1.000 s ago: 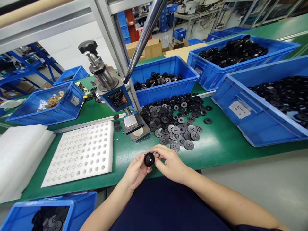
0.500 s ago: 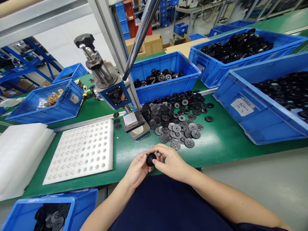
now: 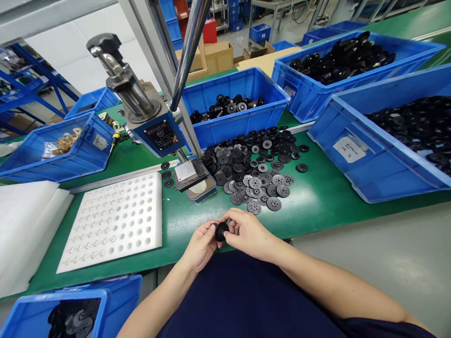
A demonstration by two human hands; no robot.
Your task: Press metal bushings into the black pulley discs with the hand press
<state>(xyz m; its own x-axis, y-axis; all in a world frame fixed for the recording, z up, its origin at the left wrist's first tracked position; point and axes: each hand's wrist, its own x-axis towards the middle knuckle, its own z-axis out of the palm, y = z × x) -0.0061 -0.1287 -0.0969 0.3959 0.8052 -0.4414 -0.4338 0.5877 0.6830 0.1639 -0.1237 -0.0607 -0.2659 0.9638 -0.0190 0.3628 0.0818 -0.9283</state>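
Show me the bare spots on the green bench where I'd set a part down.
Bare green bench shows between the loose discs and the far-right blue bin, plus a patch between the white foam tray and the left hand. It's crowded beside the press, where discs heap together.

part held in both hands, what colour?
The held part is black; best seen in the head view.

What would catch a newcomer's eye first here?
Probably the heap of flat round dark discs on the green bench, right of the blue metal press. Left of the press lies a white holed foam tray. Nearest, the left hand and right hand hold a round black part.
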